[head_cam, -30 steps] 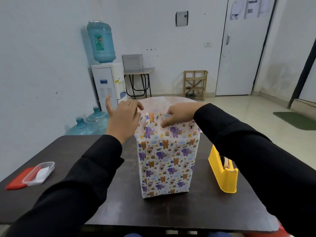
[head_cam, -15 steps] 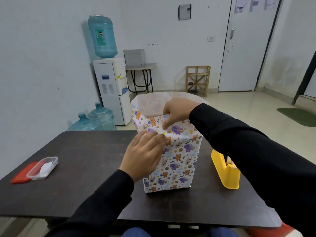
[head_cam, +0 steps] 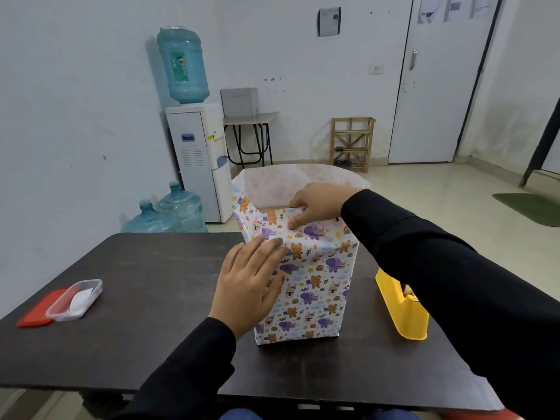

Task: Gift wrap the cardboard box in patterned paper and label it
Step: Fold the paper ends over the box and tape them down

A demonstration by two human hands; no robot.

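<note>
Box in patterned paper, upright at mid tabletop (top end unsealed). Left hand lay flat, fingers straight, against its near face; right hand pinched the folded paper at the top edge. Yellow tape dispenser stood just to its right; clear container and red lid sat far left.

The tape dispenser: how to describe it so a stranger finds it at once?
Start at the dark table. On it stands the box wrapped in animal-print paper; the tape dispenser sits to its right, partly behind the right sleeve. It is the only yellow thing there.
</note>
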